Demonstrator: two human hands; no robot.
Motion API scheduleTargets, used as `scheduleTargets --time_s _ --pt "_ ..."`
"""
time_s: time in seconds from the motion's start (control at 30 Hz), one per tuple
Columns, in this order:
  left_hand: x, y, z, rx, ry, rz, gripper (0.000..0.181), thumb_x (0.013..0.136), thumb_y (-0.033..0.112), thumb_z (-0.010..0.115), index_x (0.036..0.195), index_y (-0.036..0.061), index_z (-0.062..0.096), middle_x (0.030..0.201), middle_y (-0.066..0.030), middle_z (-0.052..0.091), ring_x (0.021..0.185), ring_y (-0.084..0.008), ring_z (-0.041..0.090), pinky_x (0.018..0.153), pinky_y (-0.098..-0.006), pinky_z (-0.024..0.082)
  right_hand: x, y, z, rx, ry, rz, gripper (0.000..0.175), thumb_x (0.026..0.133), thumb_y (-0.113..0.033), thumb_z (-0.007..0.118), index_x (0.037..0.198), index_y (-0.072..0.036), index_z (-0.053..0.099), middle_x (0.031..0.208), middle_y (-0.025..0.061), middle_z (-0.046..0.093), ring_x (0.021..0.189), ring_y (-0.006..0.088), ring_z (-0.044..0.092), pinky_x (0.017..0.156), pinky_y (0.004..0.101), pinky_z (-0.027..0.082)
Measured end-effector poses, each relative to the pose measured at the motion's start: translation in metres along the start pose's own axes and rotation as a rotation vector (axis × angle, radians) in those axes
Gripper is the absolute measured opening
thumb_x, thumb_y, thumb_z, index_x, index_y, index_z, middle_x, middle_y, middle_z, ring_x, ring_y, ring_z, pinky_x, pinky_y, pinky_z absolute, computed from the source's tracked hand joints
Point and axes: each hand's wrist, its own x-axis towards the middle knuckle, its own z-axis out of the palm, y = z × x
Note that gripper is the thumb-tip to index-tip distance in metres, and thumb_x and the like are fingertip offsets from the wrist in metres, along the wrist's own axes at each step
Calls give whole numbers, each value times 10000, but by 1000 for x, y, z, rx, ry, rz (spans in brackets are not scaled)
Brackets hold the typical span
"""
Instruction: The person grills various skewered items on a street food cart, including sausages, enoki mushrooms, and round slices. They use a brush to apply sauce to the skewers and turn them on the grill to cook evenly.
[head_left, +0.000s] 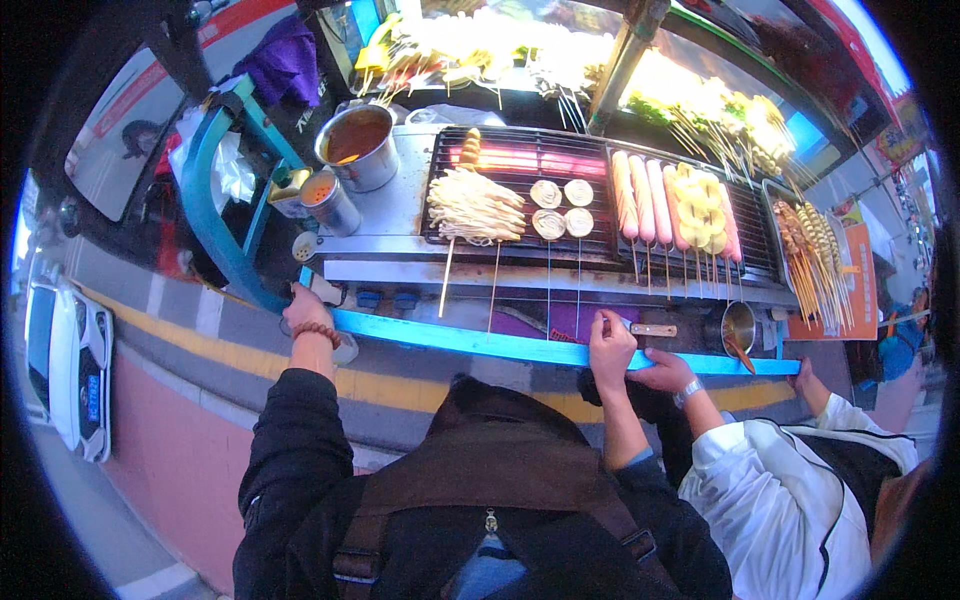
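Observation:
My left hand (306, 307), with a beaded bracelet at the wrist, grips the left end of the blue cart rail (465, 333). Curled fingers of my right hand (613, 349) are at the same rail, right of its middle; whether they hold anything is hidden. Just beyond that hand lies a wooden-handled knife (654, 330). Across the grill (517, 139) are enoki mushroom skewers (474, 206), round slices on skewers (561, 210), pink sausages (641, 199) and yellow slices on skewers (700, 206). Their sticks point towards me.
A person in a white jacket (772, 487) has both hands on the rail at my right. Left of the grill stand a sauce pot (382, 169) and a seasoning canister (337, 210). A small pan (739, 326) and a skewer tray (772, 196) are right. A white car (67, 375) is left.

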Motion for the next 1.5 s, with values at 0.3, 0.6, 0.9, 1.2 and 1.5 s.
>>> scheduleTargets --time_s 0.3,0.6,0.9,1.2,1.5 --pt "-11 11 -7 9 0 -107 822 898 652 494 1167 -104 675 1190 -296 678 1142 -411 651 1003 -454 493 1 -1 0 8 11 -31 162 919 -156 669 973 -13 724 791 190 704 691 339 698 622 418 530" --pt "-23 18 -16 -44 -42 -128 780 919 616 505 1155 -107 675 1143 -265 705 1034 -387 695 923 -431 524 2 -5 0 -3 13 -25 148 913 -149 678 957 -15 725 779 188 703 677 336 694 614 418 528" --pt "-23 19 -14 -39 -7 -150 786 895 620 501 1156 -100 679 1153 -260 704 1069 -374 686 938 -412 519 1 -4 0 -17 11 -39 150 914 -158 677 962 -23 725 781 177 703 674 330 687 623 420 526" --pt "-28 22 -16 -48 -4 -167 792 894 619 504 1179 -102 664 1176 -264 695 1086 -391 676 960 -423 505 1 -4 0 -6 10 -27 171 921 -163 677 964 -4 725 815 192 713 702 345 699 631 415 540" --pt "-32 22 -21 -57 -46 -82 780 901 614 490 1154 -98 680 1166 -263 699 1076 -382 680 940 -426 510 1 -3 0 18 32 -54 190 932 -178 675 965 2 724 813 197 709 701 349 697 628 417 536"
